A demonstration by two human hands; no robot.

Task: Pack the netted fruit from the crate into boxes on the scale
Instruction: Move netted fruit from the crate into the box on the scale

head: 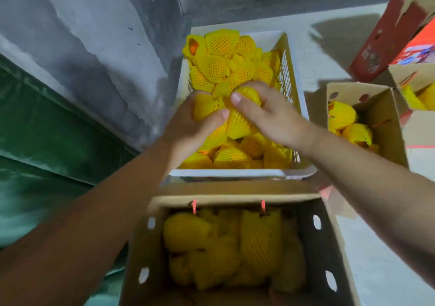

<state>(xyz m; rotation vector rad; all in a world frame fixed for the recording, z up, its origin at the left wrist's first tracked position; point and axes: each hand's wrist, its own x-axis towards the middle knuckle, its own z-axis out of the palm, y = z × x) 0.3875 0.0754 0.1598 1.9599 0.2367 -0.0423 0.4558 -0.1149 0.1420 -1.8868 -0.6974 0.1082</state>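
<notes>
nearest box [334, 246] sits partly filled just before the crate [289, 75], a short carry. left hand [195, 126] and right hand [270, 115] each grip one netted fruit [247, 95] in the crate, apparently doubling each trip.

Fruit in yellow net sleeves [219, 67] is piled in the white crate [290, 70], and more is packed in the open brown box [329, 258] below.
</notes>
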